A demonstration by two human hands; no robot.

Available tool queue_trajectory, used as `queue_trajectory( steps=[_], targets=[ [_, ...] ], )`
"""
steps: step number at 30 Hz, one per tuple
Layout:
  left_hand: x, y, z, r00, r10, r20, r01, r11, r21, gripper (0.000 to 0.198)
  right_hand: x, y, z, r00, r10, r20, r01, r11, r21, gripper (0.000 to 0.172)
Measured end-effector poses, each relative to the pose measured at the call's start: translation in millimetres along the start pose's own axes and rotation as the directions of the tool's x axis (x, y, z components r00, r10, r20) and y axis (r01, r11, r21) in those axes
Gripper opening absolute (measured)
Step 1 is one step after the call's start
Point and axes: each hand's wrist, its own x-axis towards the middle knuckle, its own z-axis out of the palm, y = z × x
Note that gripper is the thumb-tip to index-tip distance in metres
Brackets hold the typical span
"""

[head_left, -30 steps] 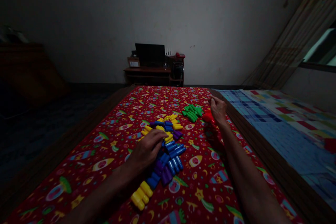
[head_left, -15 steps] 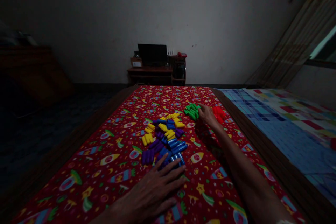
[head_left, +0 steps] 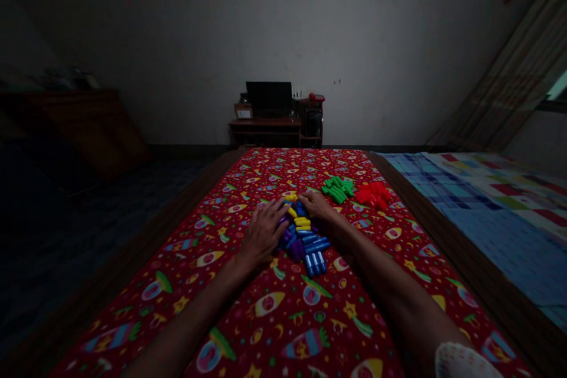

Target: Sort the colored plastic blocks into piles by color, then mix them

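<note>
A mixed pile of small plastic pieces, shaped like short tubes joined side by side, lies on the red printed cloth [head_left: 266,307]. In it are yellow pieces [head_left: 303,223], purple pieces [head_left: 297,249] and shiny blue pieces [head_left: 315,262]. My left hand [head_left: 264,230] rests along the pile's left side, its fingers spread and touching the pieces. At the far right side, my right hand [head_left: 319,207] has bent fingers against blue and yellow pieces; it looks loosely open, with the fingertips partly hidden. Beyond it sit a green heap [head_left: 338,189] and a red heap [head_left: 373,195].
The cloth covers a long surface with dark brown edges [head_left: 420,221]. To the right lies a blue checked bedspread [head_left: 460,212]. A desk [head_left: 266,124] with a black monitor [head_left: 269,99] stands against the wall, and a wooden cabinet [head_left: 93,130] is at left.
My right hand has left the green heap and come back to the mixed pile. My left hand has moved forward to the pile's left side. The pile is gathered more tightly.
</note>
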Motion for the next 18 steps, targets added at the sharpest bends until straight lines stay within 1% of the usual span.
queue_trajectory(
  steps=[2, 3, 5, 7, 8, 11, 12, 13, 15, 16, 18],
  targets=[
    [9.1, -13.3, 5.9, 0.99, -0.138, -0.016, 0.137, 0.99, -0.026, 0.048, -12.4, 1.3, -1.7, 0.999, -0.024, 0.028, 0.022, 0.997, 0.076, 0.035],
    [13.9, -18.5, 9.3, 0.982, -0.189, 0.003, 0.189, 0.981, -0.035, 0.049, -20.2, 2.0, -3.6, 0.998, -0.041, 0.045, 0.036, 0.992, 0.119, 0.034],
    [23.9, -24.5, 15.4, 0.966, -0.243, 0.091, 0.248, 0.967, -0.051, 0.051, -35.8, 3.7, -8.4, 0.996, -0.047, 0.081, 0.03, 0.978, 0.206, 0.032],
    [34.1, -23.5, 18.5, 0.95, -0.26, 0.172, 0.272, 0.961, -0.052, 0.051, -48.5, 5.6, -13.2, 0.996, -0.012, 0.093, -0.013, 0.964, 0.267, 0.034],
    [39.3, -20.9, 18.5, 0.948, -0.265, 0.176, 0.276, 0.96, -0.038, 0.05, -53.3, 6.4, -15.2, 0.997, 0.011, 0.073, -0.032, 0.958, 0.285, 0.035],
    [56.3, -9.4, 14.1, 0.966, -0.241, 0.091, 0.24, 0.97, 0.026, 0.048, -62.8, 7.8, -19.1, 0.997, 0.077, -0.015, -0.068, 0.938, 0.341, 0.036],
    [62.3, -6.3, 12.4, 0.971, -0.227, 0.071, 0.225, 0.974, 0.033, 0.048, -65.4, 7.8, -20.3, 0.995, 0.096, -0.028, -0.078, 0.924, 0.374, 0.035],
    [68.2, -4.2, 11.2, 0.973, -0.217, 0.074, 0.216, 0.976, 0.018, 0.048, -68.4, 7.9, -22.0, 0.993, 0.11, -0.031, -0.088, 0.908, 0.41, 0.035],
    [78.2, -4.0, 11.0, 0.967, -0.22, 0.132, 0.228, 0.972, -0.05, 0.046, -77.0, 8.8, -28.4, 0.991, 0.129, -0.046, -0.094, 0.885, 0.455, 0.035],
    [81.8, -5.6, 11.8, 0.96, -0.224, 0.167, 0.24, 0.967, -0.086, 0.044, -83.1, 10.4, -33.6, 0.987, 0.135, -0.082, -0.084, 0.888, 0.452, 0.036],
    [85.6, -10.8, 14.4, 0.952, -0.217, 0.215, 0.25, 0.958, -0.139, 0.04, -99.0, 16.7, -48.1, 0.967, 0.153, -0.202, -0.068, 0.925, 0.374, 0.036]
  ],
)
